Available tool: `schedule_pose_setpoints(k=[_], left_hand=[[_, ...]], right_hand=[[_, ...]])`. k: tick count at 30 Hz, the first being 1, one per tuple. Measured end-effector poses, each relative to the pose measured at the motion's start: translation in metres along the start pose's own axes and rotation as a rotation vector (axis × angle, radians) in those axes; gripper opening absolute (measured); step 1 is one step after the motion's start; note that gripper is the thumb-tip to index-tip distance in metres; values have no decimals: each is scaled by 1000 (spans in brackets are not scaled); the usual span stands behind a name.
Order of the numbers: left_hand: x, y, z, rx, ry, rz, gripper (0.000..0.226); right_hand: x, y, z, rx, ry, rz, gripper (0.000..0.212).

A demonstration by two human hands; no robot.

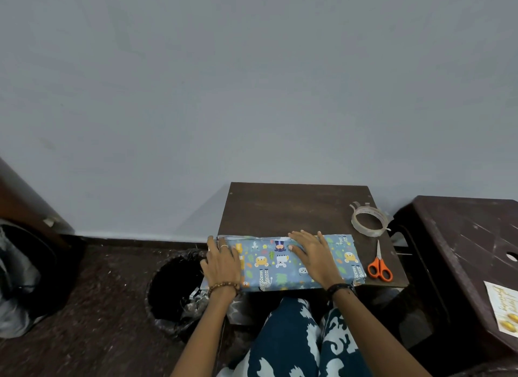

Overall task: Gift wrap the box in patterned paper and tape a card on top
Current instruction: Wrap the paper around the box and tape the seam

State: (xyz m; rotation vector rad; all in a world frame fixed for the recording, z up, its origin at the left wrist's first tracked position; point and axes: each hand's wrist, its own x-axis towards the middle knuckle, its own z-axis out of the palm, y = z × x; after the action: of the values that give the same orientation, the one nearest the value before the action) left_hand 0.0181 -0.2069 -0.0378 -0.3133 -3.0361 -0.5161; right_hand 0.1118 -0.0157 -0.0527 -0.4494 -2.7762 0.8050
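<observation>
1. Our left hand (221,263) rests on the left end of the wrapped box (283,263), fingers laid over the paper at that end. We can't tell whether they pinch a flap or just press it.
2. Our right hand (314,253) lies flat on top of the box, fingers straight, pressing down near the far edge and gripping nothing.
3. The box sits at the near edge of the desk (294,205), with patterned paper covering its top and right end. Judgement: the main wrap is done, and the left end looks like the fold in progress.
4. Left to do: the card (503,309) is not yet on. It lies on the dark stool (462,236) to our right, well apart from the box.
5. The tape roll (369,219) and orange scissors (379,264) sit on the desk right of the box, untouched.
6. Hard to see: the left end flap is under our hand, the seams and any tape on the paper can't be made out, the box's underside is hidden, and the card is cut off by the frame edge.
7. The bin (173,289) stands on the floor just left of the desk.
</observation>
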Motion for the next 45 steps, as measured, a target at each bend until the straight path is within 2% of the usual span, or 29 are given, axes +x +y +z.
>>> schedule_pose_setpoints(k=[7,8,11,12,15,17,21,25,28,29,30,31,35,37,40,42,45], left_hand=[[22,-11,-14,251,-69,66,53],[24,-10,-15,265,-72,78,54],[25,-3,-15,321,-84,92,62],[24,-1,-14,329,-89,74,67],[25,-2,-12,285,-119,-51,90],[25,-3,-10,229,-117,-75,95],[13,3,-5,246,-73,84,73],[-2,31,5,217,-67,423,63],[-12,44,14,147,-166,560,63],[-13,46,16,128,-211,581,74],[-13,45,22,101,-187,596,85],[-13,44,26,88,-191,590,89],[-11,43,23,56,-190,559,75],[-11,44,22,73,-193,549,57],[-12,46,22,87,-205,547,49],[-12,46,22,83,-224,549,48],[-5,48,19,102,-233,581,47]], right_hand=[[-5,1,-8,17,-16,24,39],[-6,1,-7,18,-17,17,42],[-9,1,-5,-7,-11,-25,80],[-9,1,-4,-17,-10,-28,86],[-9,2,-3,-16,17,-24,86],[-9,2,-3,-31,26,-29,84],[-9,1,-3,-37,34,-37,90],[-8,2,-2,-60,41,-43,92],[-8,0,-3,-78,41,-43,85],[-8,-1,-3,-91,42,-43,81],[-8,-2,-2,-110,49,-44,78],[-9,-3,-2,-134,71,-47,73],[-11,-7,0,-273,225,-71,46],[-11,-9,1,-307,241,-54,34],[-10,-16,-1,-326,246,-11,15],[-12,-24,1,-374,255,-1,18],[-29,-41,12,-434,289,-114,25]])
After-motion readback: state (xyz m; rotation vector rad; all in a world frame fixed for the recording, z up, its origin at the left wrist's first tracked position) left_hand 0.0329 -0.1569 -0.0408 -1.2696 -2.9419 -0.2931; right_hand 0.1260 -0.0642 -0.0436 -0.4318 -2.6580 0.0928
